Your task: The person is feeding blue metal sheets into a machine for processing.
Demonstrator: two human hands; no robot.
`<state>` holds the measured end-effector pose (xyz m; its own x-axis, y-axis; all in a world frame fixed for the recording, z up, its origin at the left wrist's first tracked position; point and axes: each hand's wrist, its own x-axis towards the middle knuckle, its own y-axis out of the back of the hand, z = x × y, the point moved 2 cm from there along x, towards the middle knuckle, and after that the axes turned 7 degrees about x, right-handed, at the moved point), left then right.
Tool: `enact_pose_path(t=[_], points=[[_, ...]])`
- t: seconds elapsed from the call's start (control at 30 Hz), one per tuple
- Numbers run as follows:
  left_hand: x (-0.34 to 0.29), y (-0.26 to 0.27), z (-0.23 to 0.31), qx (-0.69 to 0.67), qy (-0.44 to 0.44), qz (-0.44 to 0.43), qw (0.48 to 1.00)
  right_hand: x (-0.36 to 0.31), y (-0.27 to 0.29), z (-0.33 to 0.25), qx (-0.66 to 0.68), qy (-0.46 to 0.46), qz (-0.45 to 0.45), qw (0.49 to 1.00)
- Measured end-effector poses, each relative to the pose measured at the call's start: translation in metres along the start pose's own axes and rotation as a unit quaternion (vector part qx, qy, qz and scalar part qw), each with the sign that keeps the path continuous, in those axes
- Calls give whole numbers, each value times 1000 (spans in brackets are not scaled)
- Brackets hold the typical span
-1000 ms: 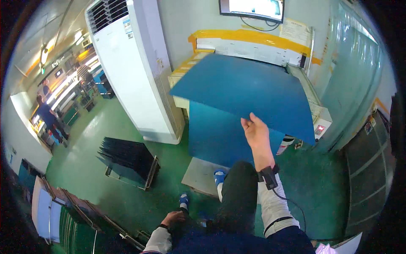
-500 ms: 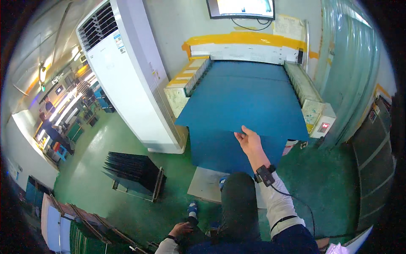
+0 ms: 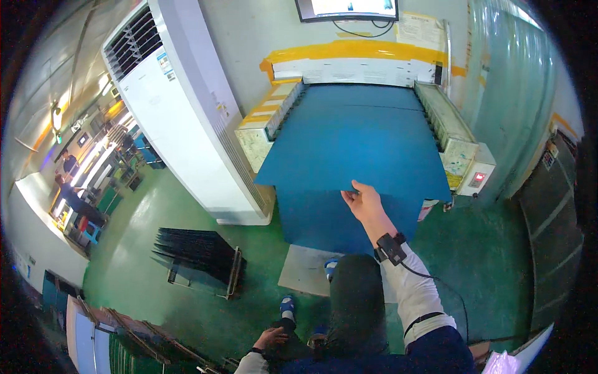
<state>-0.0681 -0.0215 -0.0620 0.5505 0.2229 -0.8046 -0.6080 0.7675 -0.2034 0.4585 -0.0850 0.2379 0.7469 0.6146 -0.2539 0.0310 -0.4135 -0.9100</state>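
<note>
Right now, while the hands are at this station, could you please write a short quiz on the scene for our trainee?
1. Which hand touches the near edge of the upper blue sheet? A: left; B: right.
2. True or false: the tall white cabinet unit stands to the right of that sheet.
3. Fill in: the dark panels stand in a rack on a ____ floor.

Key: 1. B, the right hand. 2. False; it stands to the left. 3. Green.
</note>
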Motion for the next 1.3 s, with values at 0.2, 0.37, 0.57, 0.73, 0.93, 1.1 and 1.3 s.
enact_pose_path(t=[0.2, 0.37, 0.57, 0.73, 0.93, 1.1, 1.3], points=[[5, -12, 6, -38, 2, -45, 998, 5, -9, -9, -4, 8, 26, 1000], [27, 10, -18, 111, -102, -76, 986, -7, -57, 1, -7, 11, 85, 996], [15, -1, -4, -23, 0, -24, 999, -2, -46, 12, -11, 40, 74, 996], [3, -7, 0, 49, -51, -36, 997, 17, -20, 7, -23, 49, 60, 997], [22, 4, -15, -43, 8, 2, 999, 33, -8, 5, -12, 58, 95, 994], [8, -12, 4, -20, 22, 17, 999, 30, -6, 6, -11, 69, 72, 995], [-6, -7, 21, 221, -145, -40, 964, 35, -3, 2, -4, 74, 50, 996]])
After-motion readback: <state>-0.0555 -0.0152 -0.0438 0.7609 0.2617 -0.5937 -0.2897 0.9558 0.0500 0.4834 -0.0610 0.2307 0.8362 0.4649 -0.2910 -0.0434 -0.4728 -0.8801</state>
